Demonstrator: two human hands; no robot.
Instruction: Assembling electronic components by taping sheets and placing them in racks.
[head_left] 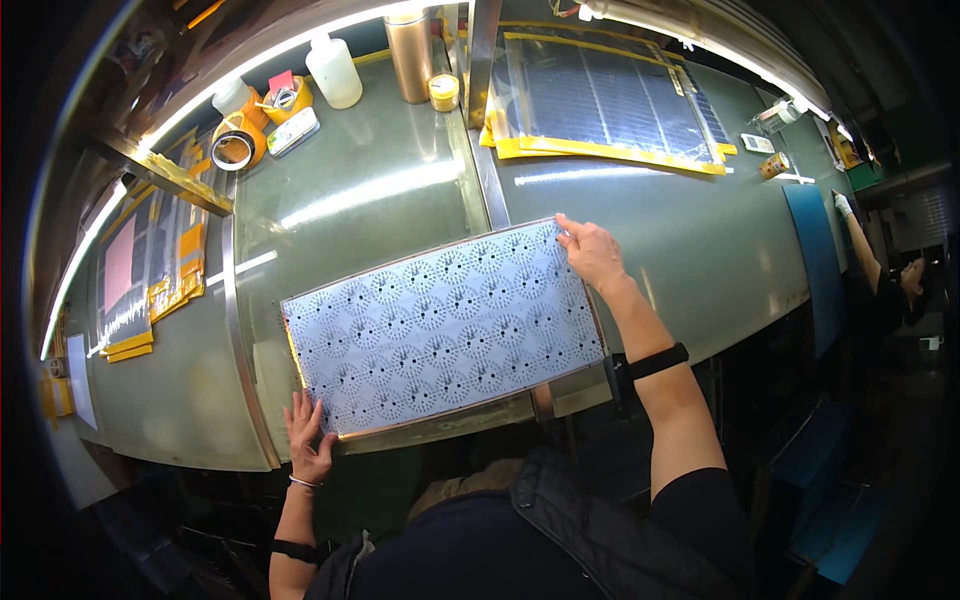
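A flat rectangular panel (455, 320), pale bluish white with rows of dark round dial-like patterns and copper-coloured edges, lies tilted over the near part of the worktop. My right hand (595, 255) grips its far right corner, fingertips at the very edge. At the near left corner, my left hand (308, 440) has its thumb and fingers about the border. Both hands keep to the edges, and the printed face shows between them. What lies under the panel is hidden.
A greenish glass worktop (390, 220) has metal strips across it. Behind stand a white bottle (333, 72), a copper-coloured flask (409, 58), a yellow jar (443, 93) and tape rolls (237, 143). Yellow-taped film sheets (610, 95) lie far right. A co-worker's gloved hand (842, 204) shows rightward.
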